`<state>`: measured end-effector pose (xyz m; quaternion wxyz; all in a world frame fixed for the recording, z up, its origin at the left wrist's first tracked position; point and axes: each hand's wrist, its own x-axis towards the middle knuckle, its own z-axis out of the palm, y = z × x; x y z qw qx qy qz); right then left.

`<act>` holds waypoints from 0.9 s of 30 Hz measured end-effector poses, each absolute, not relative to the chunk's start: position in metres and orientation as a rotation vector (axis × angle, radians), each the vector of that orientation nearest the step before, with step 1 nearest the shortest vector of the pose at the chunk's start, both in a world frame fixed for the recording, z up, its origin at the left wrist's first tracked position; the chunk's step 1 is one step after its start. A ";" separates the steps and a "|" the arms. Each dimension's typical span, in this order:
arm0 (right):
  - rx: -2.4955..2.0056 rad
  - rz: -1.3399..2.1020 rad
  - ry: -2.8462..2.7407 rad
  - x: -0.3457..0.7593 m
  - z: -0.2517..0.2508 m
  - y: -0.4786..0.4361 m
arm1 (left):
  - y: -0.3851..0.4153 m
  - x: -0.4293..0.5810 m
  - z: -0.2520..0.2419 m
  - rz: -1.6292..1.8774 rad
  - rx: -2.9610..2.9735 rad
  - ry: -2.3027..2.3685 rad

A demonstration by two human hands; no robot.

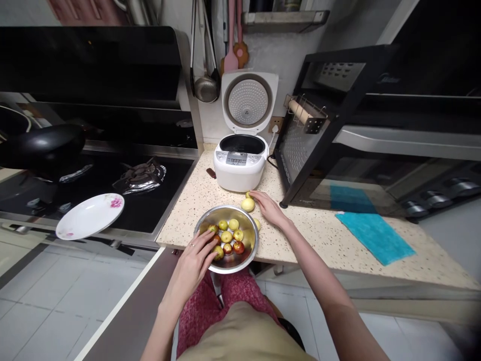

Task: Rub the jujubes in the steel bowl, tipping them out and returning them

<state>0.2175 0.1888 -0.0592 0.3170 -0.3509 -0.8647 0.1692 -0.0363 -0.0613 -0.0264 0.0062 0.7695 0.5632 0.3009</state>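
Note:
A stainless steel bowl point(251, 250) stands at the counter's front edge, holding several green and reddish-brown jujubes point(226, 236). Over its left rim reaches my left hand point(193, 255), with a ring on one finger. Its fingers are stretched and apart, their tips at the jujubes on that side. My right hand point(268, 208) is behind the bowl on the right, fingers extended, tips touching a small yellow-green fruit point(248, 194). Just below lies a larger yellow-green fruit point(247, 204). Another pale fruit point(257, 223) shows partly beside the bowl's rim.
A white rice cooker point(238, 175) stands behind the bowl, lid up. Left is a gas stove point(143, 175) with a black wok point(48, 143); a white plate point(90, 215) sits at its front. A teal cloth point(376, 238) lies before the oven point(376, 175) at right.

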 end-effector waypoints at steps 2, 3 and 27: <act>-0.933 0.394 -2.296 0.223 -0.062 0.188 | -0.061 -0.036 -0.030 0.943 2.411 1.752; -0.951 0.353 -2.300 0.226 -0.062 0.186 | -0.061 -0.036 -0.032 0.945 2.415 1.747; -1.068 0.292 -2.330 0.232 -0.053 0.180 | -0.064 -0.024 -0.040 1.036 2.387 1.803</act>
